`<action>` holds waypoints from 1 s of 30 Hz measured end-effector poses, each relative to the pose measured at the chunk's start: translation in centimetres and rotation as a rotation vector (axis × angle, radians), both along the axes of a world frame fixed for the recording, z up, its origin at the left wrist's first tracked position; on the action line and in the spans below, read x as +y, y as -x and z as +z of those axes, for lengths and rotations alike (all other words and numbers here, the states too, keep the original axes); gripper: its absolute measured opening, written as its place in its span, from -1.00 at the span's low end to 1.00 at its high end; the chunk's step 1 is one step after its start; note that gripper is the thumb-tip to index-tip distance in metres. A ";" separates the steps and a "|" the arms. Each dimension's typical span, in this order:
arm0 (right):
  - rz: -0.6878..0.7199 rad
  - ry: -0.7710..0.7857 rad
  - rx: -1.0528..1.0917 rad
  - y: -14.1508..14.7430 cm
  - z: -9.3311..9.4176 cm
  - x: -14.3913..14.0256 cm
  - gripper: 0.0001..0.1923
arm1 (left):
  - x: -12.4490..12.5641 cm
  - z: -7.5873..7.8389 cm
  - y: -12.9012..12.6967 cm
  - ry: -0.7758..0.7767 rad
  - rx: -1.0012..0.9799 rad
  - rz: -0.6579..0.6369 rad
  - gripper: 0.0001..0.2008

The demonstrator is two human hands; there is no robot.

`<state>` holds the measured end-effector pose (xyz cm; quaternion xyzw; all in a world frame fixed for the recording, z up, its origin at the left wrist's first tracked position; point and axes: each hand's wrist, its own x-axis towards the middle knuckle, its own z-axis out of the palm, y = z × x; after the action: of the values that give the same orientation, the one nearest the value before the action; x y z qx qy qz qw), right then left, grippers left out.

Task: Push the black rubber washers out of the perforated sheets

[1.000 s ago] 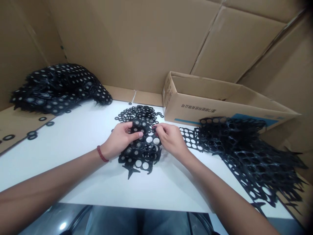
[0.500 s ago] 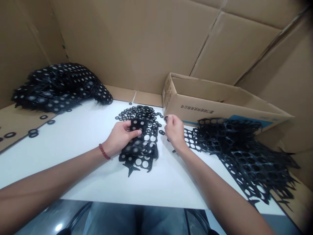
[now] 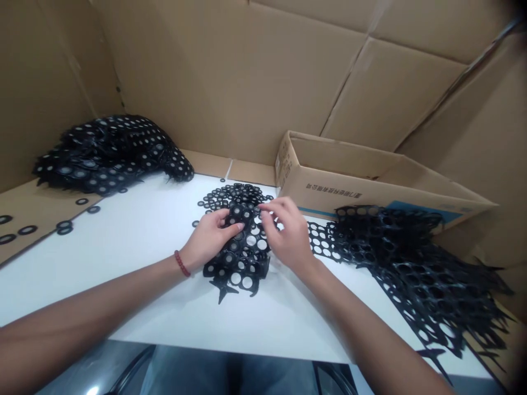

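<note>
My left hand [image 3: 209, 235] is closed on a black punched sheet [image 3: 234, 246], thumb on top. Rings still sit in part of this sheet, while other places in it are open holes. At its upper right edge, my right hand [image 3: 288, 227] pinches with thumb and index finger; whether a single ring is between the tips is too small to tell. Just beyond the hands lies a pile of loose black rings [image 3: 220, 195] on the white table. The lower end of the sheet, with a pointed scrap [image 3: 222, 289], rests on the table.
A heap of ring-filled black sheets [image 3: 111, 153] lies at the back left, with loose rings [image 3: 65, 226] near it. Stripped, holed black sheets [image 3: 411, 269] are piled at the right, before an open cardboard box [image 3: 329, 189]. Cardboard walls [image 3: 230, 82] enclose the white table [image 3: 135, 285].
My right hand has moved left from beside the ring pile to the sheet's edge. My left hand keeps its hold on the sheet. The view has tilted slightly.
</note>
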<state>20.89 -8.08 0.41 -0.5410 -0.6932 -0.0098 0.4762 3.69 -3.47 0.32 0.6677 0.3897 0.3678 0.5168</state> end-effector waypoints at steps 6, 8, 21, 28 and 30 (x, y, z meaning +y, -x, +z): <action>0.089 0.226 0.194 1.9 -0.2 -0.4 -0.77 | -0.4 0.4 0.1 -0.088 -0.004 -0.002 -0.74; 0.109 0.352 0.423 2.1 0.1 -0.4 -0.81 | -0.4 0.4 0.1 -0.078 -0.040 -0.069 -0.80; 0.210 0.609 0.836 2.1 0.6 -0.4 -0.87 | -0.3 0.6 0.5 0.003 -0.058 -0.132 -0.68; 0.159 0.349 0.480 0.9 0.8 -0.6 -0.80 | -0.1 0.2 0.7 0.349 -0.286 -0.249 -0.83; 0.172 0.241 0.346 0.8 0.8 -0.9 -0.78 | 0.0 0.1 0.7 0.366 -0.311 -0.267 -0.84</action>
<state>20.05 -8.96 1.24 -0.5265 -0.6410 0.2066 0.5188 2.99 -3.52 0.46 0.5442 0.2742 0.3179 0.7264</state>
